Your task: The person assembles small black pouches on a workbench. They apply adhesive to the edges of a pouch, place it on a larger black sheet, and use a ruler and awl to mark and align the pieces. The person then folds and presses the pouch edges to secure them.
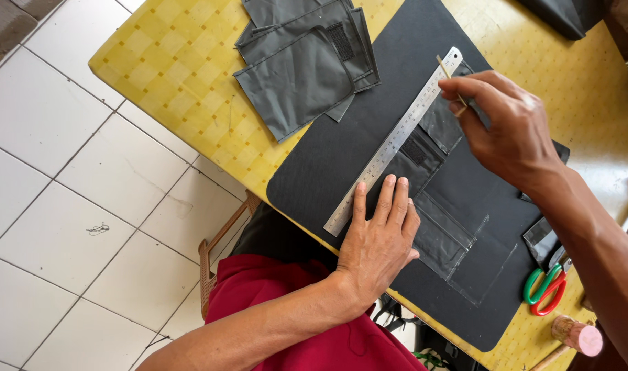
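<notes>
Left hand (379, 237) lies flat, fingers spread, pinning the ruler (394, 141) steady on grey fabric (458, 206); right hand (510, 127) pinches a thin stick (450, 79) at the ruler's edge, likely for marking.

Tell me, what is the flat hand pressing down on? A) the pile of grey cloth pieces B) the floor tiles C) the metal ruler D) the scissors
C: the left hand lies flat with its fingertips on the ruler, which lies on dark fabric, while the right hand holds a thin stick near its far end.
</notes>
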